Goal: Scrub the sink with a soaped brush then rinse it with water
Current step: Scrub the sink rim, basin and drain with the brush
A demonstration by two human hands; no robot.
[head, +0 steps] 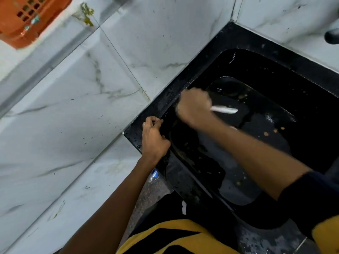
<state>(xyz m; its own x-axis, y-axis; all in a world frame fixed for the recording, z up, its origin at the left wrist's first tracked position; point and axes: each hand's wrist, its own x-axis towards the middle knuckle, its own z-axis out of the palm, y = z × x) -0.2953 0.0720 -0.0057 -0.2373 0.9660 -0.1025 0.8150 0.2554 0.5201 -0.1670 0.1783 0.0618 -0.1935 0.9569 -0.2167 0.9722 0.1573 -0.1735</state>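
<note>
Black sink (pixel 183 85) sits in a corner, its rim butting against white marble-look wall tiles (pixel 91 79) on the left and along the far side, so no clearance on those two edges. Left hand (pixel 154 138) is on the left rim near the front corner, fingers curled over the rim's inner edge, gripping it. Right hand (pixel 194 107) is over the basin just inside the left rim, closed in a fist around a white brush handle (pixel 224 109); the handle sticks out to the right over the basin. Brush head is hidden under the fist, can't tell whether it touches the sink wall. Right hand is motion-blurred. The two hands are near each other, not touching. Basin floor is wet and glossy, with brownish specks scattered on the right part and along the near wall. Most of the basin to the right of the right hand is open; the forearm crosses it diagonally from lower right. Orange perforated plastic basket (pixel 27 17) is up at top left against the wall, well apart from the sink. A clear plastic bottle (pixel 154 176) is visible low down below the sink's front-left corner, beside the left forearm.
</note>
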